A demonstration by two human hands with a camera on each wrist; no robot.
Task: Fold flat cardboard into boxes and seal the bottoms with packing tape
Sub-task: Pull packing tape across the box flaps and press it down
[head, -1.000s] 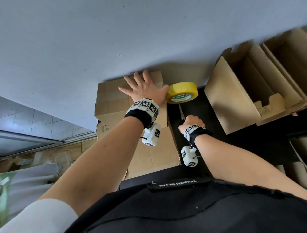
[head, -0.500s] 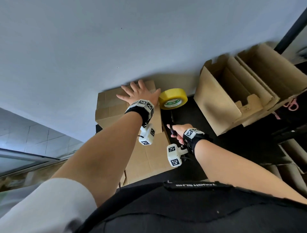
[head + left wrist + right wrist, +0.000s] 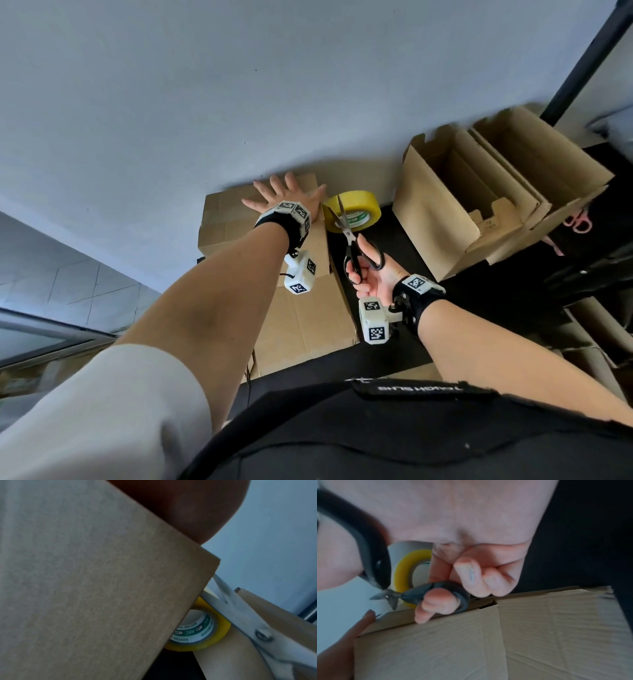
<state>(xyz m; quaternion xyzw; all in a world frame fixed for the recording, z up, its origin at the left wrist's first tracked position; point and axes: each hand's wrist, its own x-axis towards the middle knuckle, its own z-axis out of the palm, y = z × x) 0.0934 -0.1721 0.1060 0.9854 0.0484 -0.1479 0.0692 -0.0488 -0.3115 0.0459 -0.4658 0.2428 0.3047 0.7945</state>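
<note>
A folded brown cardboard box point(image 3: 226, 219) stands against the wall, and my left hand point(image 3: 284, 197) presses flat on its top with the fingers spread. A yellow roll of packing tape point(image 3: 359, 212) lies just right of the box on the black table; the roll point(image 3: 197, 632) also shows under the box edge point(image 3: 102, 588). My right hand point(image 3: 370, 277) grips black-handled scissors point(image 3: 349, 236), blades parted and pointing at the tape beside the box. In the right wrist view my fingers curl through the scissor handles point(image 3: 436, 592) above the cardboard point(image 3: 505, 642).
Flat cardboard point(image 3: 305, 329) lies under the box toward me. Several open-topped boxes point(image 3: 479, 205) stand at the right against the wall. Pink scissors point(image 3: 579, 219) hang at the far right. The black table point(image 3: 394, 246) runs between the cardboard and those boxes.
My right hand has picked up the scissors from the table and raised them toward the tape, blades parted. The left hand has stayed pressed on the box top.
</note>
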